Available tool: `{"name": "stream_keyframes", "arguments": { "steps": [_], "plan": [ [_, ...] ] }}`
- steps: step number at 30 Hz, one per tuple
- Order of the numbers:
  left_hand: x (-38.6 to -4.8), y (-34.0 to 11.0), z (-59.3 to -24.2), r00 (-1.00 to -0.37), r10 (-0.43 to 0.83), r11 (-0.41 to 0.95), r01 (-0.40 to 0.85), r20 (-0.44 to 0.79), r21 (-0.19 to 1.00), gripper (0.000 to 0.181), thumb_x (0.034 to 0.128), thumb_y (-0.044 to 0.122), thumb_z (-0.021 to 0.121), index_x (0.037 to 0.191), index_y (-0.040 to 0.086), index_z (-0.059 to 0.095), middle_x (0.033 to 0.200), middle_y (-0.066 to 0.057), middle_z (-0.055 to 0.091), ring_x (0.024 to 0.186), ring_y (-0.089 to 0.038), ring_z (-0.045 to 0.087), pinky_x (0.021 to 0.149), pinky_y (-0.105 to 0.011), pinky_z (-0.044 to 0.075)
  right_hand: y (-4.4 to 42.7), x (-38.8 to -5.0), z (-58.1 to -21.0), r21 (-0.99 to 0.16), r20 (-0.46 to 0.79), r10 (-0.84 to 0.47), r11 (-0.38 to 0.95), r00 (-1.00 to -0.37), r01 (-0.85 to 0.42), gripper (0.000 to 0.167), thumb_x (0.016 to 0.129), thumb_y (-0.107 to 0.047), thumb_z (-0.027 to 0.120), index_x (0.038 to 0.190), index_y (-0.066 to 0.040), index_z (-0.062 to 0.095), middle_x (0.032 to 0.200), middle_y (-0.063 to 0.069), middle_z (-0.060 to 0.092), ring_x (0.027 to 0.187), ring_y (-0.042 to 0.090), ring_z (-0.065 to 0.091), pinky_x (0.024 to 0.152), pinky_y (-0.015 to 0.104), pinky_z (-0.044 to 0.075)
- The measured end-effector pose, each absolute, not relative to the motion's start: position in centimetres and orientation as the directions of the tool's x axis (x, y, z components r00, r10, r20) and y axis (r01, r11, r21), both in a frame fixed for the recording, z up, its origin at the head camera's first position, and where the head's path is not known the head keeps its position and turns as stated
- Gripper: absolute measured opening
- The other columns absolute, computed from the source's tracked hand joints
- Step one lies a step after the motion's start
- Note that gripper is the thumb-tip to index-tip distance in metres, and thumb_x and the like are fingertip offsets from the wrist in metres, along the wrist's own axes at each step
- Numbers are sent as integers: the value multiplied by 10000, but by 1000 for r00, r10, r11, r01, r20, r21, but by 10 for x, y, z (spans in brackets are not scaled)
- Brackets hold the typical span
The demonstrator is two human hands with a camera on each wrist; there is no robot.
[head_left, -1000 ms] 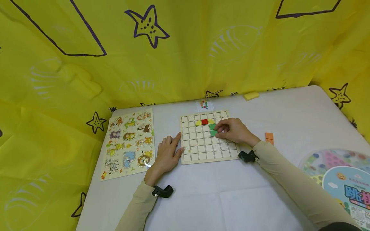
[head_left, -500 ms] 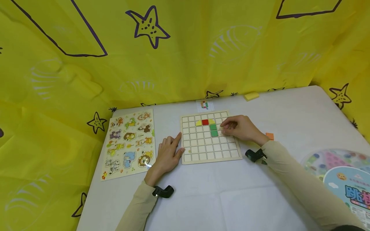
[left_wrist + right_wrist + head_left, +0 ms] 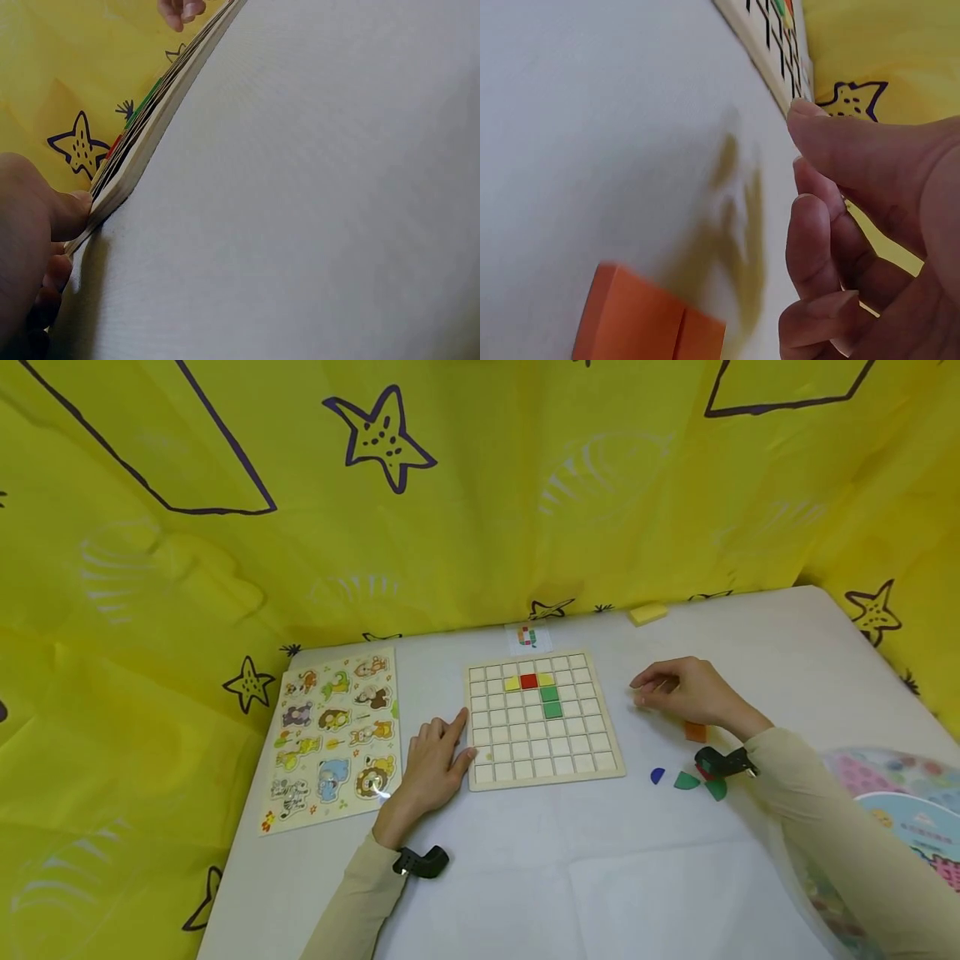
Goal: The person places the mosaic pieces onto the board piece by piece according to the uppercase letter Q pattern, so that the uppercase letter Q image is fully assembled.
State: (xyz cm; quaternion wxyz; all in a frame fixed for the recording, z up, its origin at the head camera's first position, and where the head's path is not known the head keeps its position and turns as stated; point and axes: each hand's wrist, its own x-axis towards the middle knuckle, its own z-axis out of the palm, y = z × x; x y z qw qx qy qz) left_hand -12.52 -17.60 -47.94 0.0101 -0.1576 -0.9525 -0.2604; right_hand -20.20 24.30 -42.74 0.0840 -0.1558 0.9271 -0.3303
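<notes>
My left hand (image 3: 431,764) rests by the left edge of a wooden grid board (image 3: 517,736), with index fingertip and thumb touching its rim. In the left wrist view the thumb (image 3: 71,214) lies against the board's corner. On the grid sit a red square tile (image 3: 528,682), a yellow piece on each side of it, and two green square tiles (image 3: 552,702) below the right one. Right of the board, my right hand (image 3: 690,689) hovers above the table, fingers loosely bent. The right wrist view shows nothing between thumb and fingers, with orange tiles (image 3: 634,319) beneath.
A blue half-round piece (image 3: 657,775), green curved pieces (image 3: 686,781) and a red bit lie near the right wrist. Behind the board is a small pattern card (image 3: 528,637). An animal puzzle (image 3: 330,739) lies left, a round game package (image 3: 915,818) right, a yellow block (image 3: 648,614) at back.
My right hand has moved off the green tiles and away to the right, above the orange tiles. Loose coloured pieces near its wrist have come into view. The left hand has stayed put.
</notes>
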Motion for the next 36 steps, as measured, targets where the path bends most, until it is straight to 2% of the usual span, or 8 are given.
{"name": "stream_keyframes", "arguments": {
  "steps": [12, 18, 25, 36],
  "plan": [
    [-125, -177, -479, -948, 301, 815, 312, 103, 489, 637, 1060, 266, 613, 1625, 45, 415, 1001, -71, 468, 903, -210, 356, 791, -350, 243, 286, -189, -428, -551, -162, -311, 816, -937, -176, 387, 888, -314, 876, 1153, -50, 776, 999, 22, 751, 841, 156, 620, 708, 258, 474],
    [-124, -177, -479, -950, 295, 816, 306, 102, 491, 641, 1058, 266, 621, 1627, 53, 416, 1031, -84, 491, 910, -209, 361, 797, -349, 246, 296, -184, -427, -525, -139, -333, 824, -933, -216, 324, 898, -298, 862, 1110, -66, 782, 991, 12, 747, 827, 133, 598, 713, 257, 470],
    [-124, -176, -479, -951, 293, 809, 302, 98, 504, 641, 1057, 262, 625, 1626, 51, 416, 1031, -85, 496, 909, -214, 365, 801, -352, 252, 299, -182, -428, -545, -164, -350, 811, -922, -211, 226, 931, -274, 833, 1039, -84, 773, 933, -28, 732, 795, 104, 587, 706, 252, 472],
    [-124, -176, -479, -948, 299, 806, 313, 110, 502, 634, 1063, 265, 612, 1623, 44, 417, 1029, -87, 510, 914, -236, 385, 809, -368, 270, 298, -185, -430, -552, -187, -359, 808, -914, -204, 225, 958, -229, 805, 1028, -54, 683, 919, 6, 669, 824, 164, 563, 712, 247, 462]
  ]
}}
